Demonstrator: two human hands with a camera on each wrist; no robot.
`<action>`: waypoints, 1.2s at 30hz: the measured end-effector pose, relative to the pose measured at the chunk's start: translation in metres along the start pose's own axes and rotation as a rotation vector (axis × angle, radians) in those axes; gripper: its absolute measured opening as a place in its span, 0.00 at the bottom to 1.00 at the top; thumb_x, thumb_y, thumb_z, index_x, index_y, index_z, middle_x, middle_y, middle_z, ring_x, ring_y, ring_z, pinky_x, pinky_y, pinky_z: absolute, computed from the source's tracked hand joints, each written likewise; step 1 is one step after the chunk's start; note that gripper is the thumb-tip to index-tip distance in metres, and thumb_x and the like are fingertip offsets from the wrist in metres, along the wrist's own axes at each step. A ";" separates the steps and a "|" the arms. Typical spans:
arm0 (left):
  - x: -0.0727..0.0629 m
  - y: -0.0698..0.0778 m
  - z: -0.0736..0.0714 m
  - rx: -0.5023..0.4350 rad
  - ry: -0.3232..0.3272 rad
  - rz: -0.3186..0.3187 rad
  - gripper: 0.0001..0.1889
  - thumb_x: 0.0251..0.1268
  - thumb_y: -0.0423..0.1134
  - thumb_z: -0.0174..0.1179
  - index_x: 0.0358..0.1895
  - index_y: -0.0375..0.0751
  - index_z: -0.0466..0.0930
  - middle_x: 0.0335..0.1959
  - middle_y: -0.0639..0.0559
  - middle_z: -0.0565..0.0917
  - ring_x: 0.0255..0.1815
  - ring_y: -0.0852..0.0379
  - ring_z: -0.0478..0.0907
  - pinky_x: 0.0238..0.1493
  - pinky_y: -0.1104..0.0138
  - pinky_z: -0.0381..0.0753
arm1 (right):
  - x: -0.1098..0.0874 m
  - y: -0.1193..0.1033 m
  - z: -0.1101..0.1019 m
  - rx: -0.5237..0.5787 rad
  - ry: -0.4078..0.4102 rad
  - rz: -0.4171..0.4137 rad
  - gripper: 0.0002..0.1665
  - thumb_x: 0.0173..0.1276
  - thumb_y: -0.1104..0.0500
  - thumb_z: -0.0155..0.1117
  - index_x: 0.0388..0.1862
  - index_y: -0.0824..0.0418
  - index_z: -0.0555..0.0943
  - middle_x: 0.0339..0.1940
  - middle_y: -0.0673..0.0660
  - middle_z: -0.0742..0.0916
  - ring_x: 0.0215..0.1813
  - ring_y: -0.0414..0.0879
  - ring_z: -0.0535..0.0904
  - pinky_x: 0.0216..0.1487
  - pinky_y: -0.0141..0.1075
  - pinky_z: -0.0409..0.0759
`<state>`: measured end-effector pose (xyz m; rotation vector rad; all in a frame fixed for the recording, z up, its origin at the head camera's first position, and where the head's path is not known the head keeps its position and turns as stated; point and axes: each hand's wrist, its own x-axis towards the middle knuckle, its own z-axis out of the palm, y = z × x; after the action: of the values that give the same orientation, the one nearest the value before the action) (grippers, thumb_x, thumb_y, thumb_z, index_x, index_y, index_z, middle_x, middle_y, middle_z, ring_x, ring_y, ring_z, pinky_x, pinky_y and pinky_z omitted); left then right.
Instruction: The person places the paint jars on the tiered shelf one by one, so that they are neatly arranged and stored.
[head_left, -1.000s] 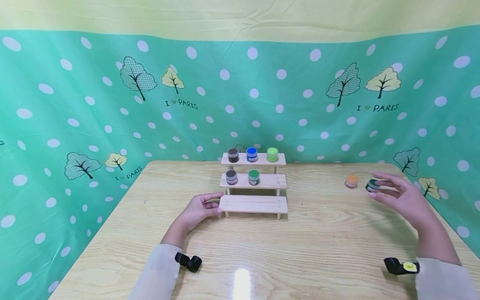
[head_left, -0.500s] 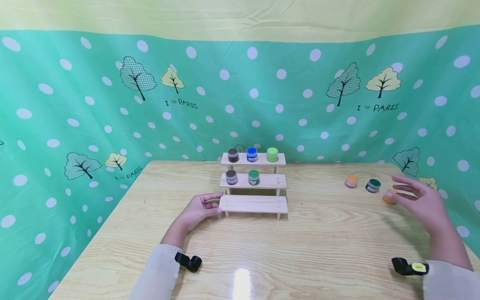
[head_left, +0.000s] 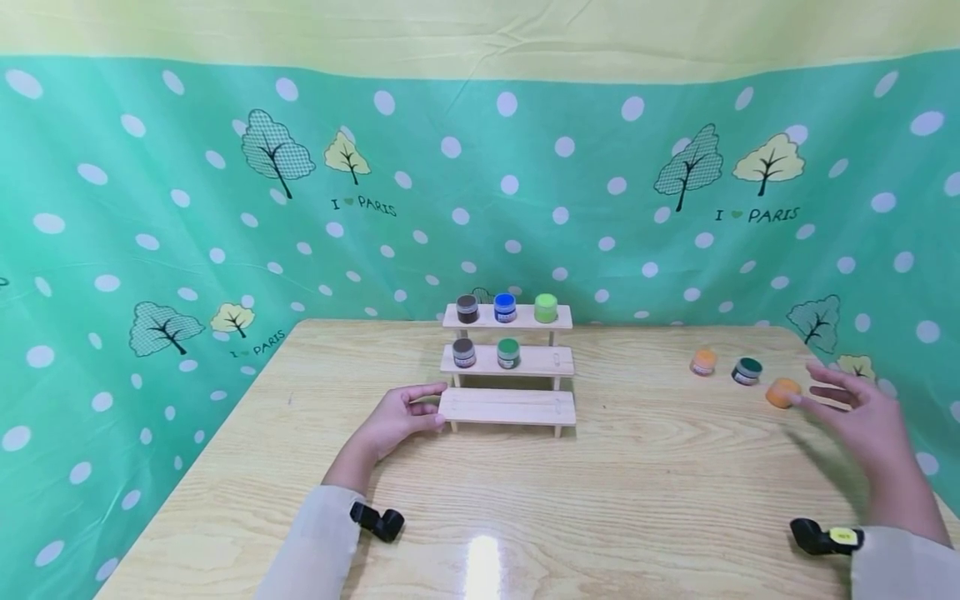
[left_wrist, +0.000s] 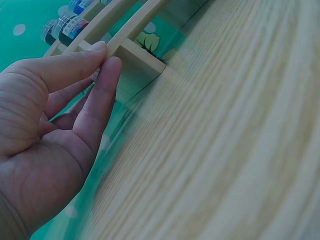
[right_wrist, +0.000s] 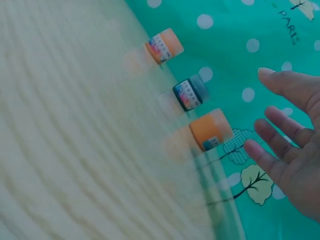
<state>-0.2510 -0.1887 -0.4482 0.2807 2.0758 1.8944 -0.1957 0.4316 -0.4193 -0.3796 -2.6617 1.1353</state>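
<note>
My left hand [head_left: 400, 423] pinches the left end of the lowest shelf of a three-tier wooden display rack [head_left: 507, 407]. In the left wrist view, thumb and forefinger meet at the shelf's end [left_wrist: 116, 44]. On the right side, my right hand [head_left: 862, 414] is spread beside an orange paint jar [head_left: 783, 392]. The right wrist view has a gap between the fingers and that orange jar [right_wrist: 207, 131]. To its left on the table stand a dark green paint jar [head_left: 747, 372] and a lighter orange paint jar [head_left: 703, 362].
The rack's top shelf bears a dark brown jar [head_left: 467, 309], a blue jar [head_left: 505, 307] and a light green jar [head_left: 546, 308]. A grey-brown jar [head_left: 463, 352] and a green jar [head_left: 508, 353] stand on its middle shelf. A polka-dot curtain [head_left: 510, 183] hangs behind the table.
My right hand has let go of the dark green jar and moved right and towards me, uncovering the orange jar beside it. The left hand has stayed at the rack.
</note>
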 end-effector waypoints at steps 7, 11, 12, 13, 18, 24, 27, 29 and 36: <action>0.001 0.003 0.001 0.006 0.012 -0.011 0.33 0.57 0.25 0.67 0.68 0.33 0.68 0.45 0.41 0.83 0.43 0.54 0.82 0.45 0.64 0.85 | 0.004 0.011 0.001 0.020 -0.060 0.047 0.46 0.66 0.36 0.62 0.78 0.47 0.58 0.71 0.75 0.64 0.67 0.73 0.60 0.55 0.68 0.69; 0.002 0.003 0.001 0.011 0.010 -0.007 0.33 0.58 0.26 0.67 0.68 0.32 0.68 0.44 0.41 0.83 0.42 0.53 0.82 0.44 0.65 0.85 | 0.007 0.014 0.001 0.044 -0.087 0.041 0.46 0.67 0.37 0.62 0.79 0.47 0.56 0.72 0.77 0.61 0.66 0.76 0.58 0.56 0.72 0.64; 0.002 0.003 0.001 0.011 0.008 -0.005 0.33 0.58 0.26 0.67 0.68 0.32 0.68 0.44 0.41 0.83 0.42 0.53 0.82 0.44 0.65 0.85 | 0.008 0.015 0.002 0.043 -0.091 0.039 0.47 0.67 0.37 0.62 0.79 0.49 0.56 0.72 0.77 0.61 0.66 0.77 0.58 0.56 0.71 0.64; 0.002 0.003 0.001 0.011 0.004 -0.003 0.33 0.58 0.26 0.67 0.68 0.32 0.68 0.45 0.41 0.83 0.43 0.53 0.82 0.44 0.65 0.85 | 0.009 0.014 0.002 0.042 -0.093 0.036 0.47 0.67 0.38 0.62 0.79 0.50 0.56 0.72 0.77 0.61 0.66 0.77 0.59 0.56 0.71 0.65; 0.002 0.000 0.000 0.001 -0.004 0.003 0.33 0.57 0.27 0.68 0.68 0.31 0.68 0.46 0.41 0.83 0.43 0.54 0.82 0.44 0.66 0.85 | 0.017 0.016 0.002 0.021 -0.134 0.010 0.47 0.67 0.39 0.63 0.78 0.53 0.57 0.73 0.74 0.61 0.56 0.51 0.75 0.56 0.69 0.67; 0.002 -0.001 -0.001 -0.002 0.005 -0.006 0.33 0.57 0.26 0.68 0.68 0.31 0.68 0.45 0.41 0.83 0.42 0.54 0.82 0.43 0.66 0.85 | 0.025 0.018 0.007 0.007 -0.149 0.002 0.51 0.64 0.37 0.65 0.78 0.57 0.57 0.76 0.67 0.60 0.43 0.22 0.61 0.51 0.59 0.73; 0.002 -0.001 0.000 -0.002 0.008 -0.010 0.33 0.57 0.25 0.68 0.68 0.31 0.68 0.45 0.41 0.83 0.42 0.55 0.82 0.43 0.66 0.85 | 0.028 0.018 0.009 -0.003 -0.143 -0.003 0.52 0.64 0.38 0.66 0.77 0.61 0.57 0.74 0.70 0.61 0.48 0.37 0.71 0.51 0.58 0.75; 0.002 -0.001 0.000 0.002 0.004 -0.008 0.33 0.57 0.25 0.67 0.68 0.30 0.67 0.45 0.41 0.83 0.43 0.55 0.82 0.43 0.66 0.85 | 0.030 0.018 0.011 -0.005 -0.142 0.002 0.52 0.65 0.39 0.65 0.77 0.63 0.56 0.74 0.72 0.60 0.55 0.54 0.73 0.51 0.59 0.75; 0.002 -0.001 -0.001 -0.003 -0.005 0.001 0.33 0.58 0.24 0.66 0.68 0.29 0.67 0.46 0.39 0.83 0.43 0.55 0.82 0.44 0.65 0.85 | 0.033 0.022 0.015 -0.019 -0.137 0.036 0.52 0.65 0.39 0.64 0.75 0.68 0.57 0.70 0.74 0.63 0.61 0.70 0.66 0.48 0.51 0.79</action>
<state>-0.2526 -0.1888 -0.4498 0.2857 2.0701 1.8954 -0.2284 0.4469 -0.4417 -0.3666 -2.7959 1.1870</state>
